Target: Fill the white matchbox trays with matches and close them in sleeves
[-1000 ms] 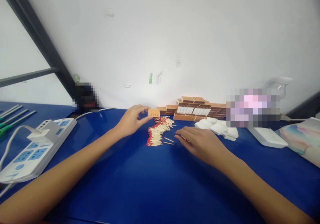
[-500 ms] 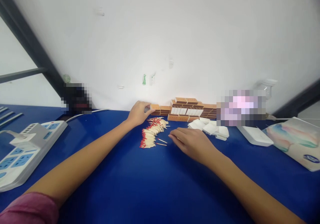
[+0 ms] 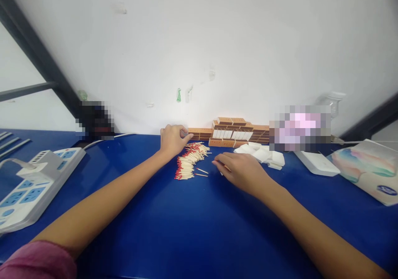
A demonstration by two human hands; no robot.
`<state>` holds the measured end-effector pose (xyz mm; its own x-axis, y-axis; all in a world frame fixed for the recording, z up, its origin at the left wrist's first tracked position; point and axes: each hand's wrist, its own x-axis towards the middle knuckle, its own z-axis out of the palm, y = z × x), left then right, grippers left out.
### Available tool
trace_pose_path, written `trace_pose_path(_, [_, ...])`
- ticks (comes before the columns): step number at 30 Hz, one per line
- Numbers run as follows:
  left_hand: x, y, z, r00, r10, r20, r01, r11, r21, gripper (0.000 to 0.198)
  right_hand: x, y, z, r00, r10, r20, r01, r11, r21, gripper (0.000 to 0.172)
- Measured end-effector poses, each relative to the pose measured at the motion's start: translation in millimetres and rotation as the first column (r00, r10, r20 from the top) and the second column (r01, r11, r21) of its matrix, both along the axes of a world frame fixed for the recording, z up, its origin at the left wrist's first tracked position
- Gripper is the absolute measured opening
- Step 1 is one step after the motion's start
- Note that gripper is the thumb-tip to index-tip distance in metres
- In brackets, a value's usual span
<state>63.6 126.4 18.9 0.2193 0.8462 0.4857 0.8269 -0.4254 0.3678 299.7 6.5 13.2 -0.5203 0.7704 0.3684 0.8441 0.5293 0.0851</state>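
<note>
My left hand (image 3: 172, 140) is at the left end of a low row of orange-brown matchboxes (image 3: 200, 131) against the wall. Its thumb and fingertips close on the end matchbox. In front of the row lies a curved heap of red-tipped matches (image 3: 186, 167), with two loose matches (image 3: 202, 171) to its right. My right hand (image 3: 238, 167) rests low over the table, right of the matches, fingers curled together. A tiny pale bit shows under its fingertips; what they hold is hidden. White matchbox trays (image 3: 263, 152) lie behind that hand.
A taller stack of matchboxes (image 3: 228, 142) with white panels stands mid-wall. On the right are a white box (image 3: 317, 163), a tissue pack (image 3: 370, 167) and a pixelated pink object (image 3: 298, 125). A power strip (image 3: 46, 188) with a plug lies left on the blue table (image 3: 186, 229).
The view has shifted slightly. My left hand stays at the end matchbox, which now lines up closely with the row. My right hand has barely moved.
</note>
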Motion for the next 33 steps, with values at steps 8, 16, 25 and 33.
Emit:
trace_pose_path(8, [-37, -92, 10.2, 0.981, -0.181, -0.068, 0.190, 0.968, 0.166, 0.019, 19, 6, 11.9, 0.973, -0.223, 0.064, 0.228, 0.971, -0.076, 0.031])
trace_pose_path(16, [-66, -86, -11.6, 0.951, -0.179, -0.254, 0.264, 0.896, 0.358, 0.017, 59, 11, 25.3, 0.929, -0.369, 0.009, 0.366, 0.917, -0.157, 0.031])
trace_pose_path(25, [-50, -119, -10.9, 0.860, -0.414, -0.300, 0.503, 0.787, 0.356, 0.011, 69, 14, 25.0, 0.927, -0.344, -0.146, 0.283, 0.902, -0.327, 0.031])
trace_pose_path(33, [-48, -124, -12.9, 0.806, -0.519, -0.283, 0.588, 0.755, 0.291, 0.016, 30, 0, 16.6, 0.953, -0.219, -0.208, 0.085, 0.855, -0.511, 0.040])
